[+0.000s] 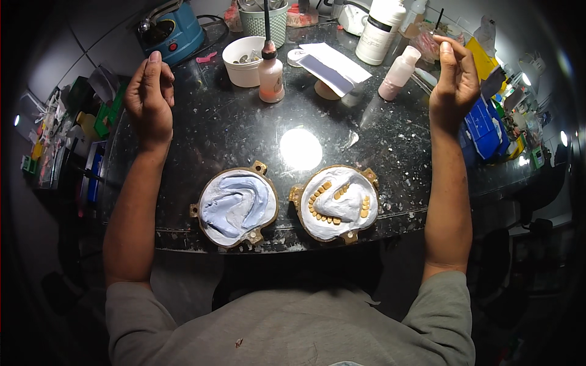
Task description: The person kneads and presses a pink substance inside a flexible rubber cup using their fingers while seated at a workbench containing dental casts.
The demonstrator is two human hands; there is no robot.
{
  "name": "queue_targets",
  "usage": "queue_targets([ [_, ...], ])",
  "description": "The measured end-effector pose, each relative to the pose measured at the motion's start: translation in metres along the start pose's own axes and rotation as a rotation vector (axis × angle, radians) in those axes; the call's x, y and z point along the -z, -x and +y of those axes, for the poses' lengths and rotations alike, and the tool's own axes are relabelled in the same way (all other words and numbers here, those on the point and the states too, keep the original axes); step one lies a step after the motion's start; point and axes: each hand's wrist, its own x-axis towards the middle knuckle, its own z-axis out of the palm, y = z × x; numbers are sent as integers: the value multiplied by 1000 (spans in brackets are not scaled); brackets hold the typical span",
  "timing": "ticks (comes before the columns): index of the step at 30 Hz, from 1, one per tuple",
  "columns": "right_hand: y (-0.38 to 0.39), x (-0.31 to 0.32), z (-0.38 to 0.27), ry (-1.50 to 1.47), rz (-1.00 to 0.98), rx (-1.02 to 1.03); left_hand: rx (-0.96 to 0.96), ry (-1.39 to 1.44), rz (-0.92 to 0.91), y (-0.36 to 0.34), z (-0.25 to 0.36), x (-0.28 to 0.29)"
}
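"How do the person's hands stand?"

"The left hand is raised at ten o'clock, the right hand at two, both with fingers curled toward the thumbs. Whether the tips meet or pinch anything, one cannot tell."

"And the moulds?"

"Both lie by the tabletop's six o'clock edge, well apart from the hands. The blue mould, at eight o'clock, is a lugged, brass-coloured ring filled with white, bearing a pale-blue horseshoe shape."

"Its neighbour?"

"The toothed mould, at four, just beside it: similar ring, white fill, amber tooth shapes curving from its eleven o'clock round to six, with short rows near twelve and three."

"Farther out?"

"A pinkish bottle toward one, a blue machine at eleven."
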Motion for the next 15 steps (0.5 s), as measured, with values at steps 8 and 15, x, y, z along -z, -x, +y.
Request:
queue_targets([
  [8,0,-2,-4,-19,10,-14,-52,-606,-358,-2,-44,2],
  [15,1,-3,-2,-29,33,-6,-4,-958,-524,-24,-117,4],
])
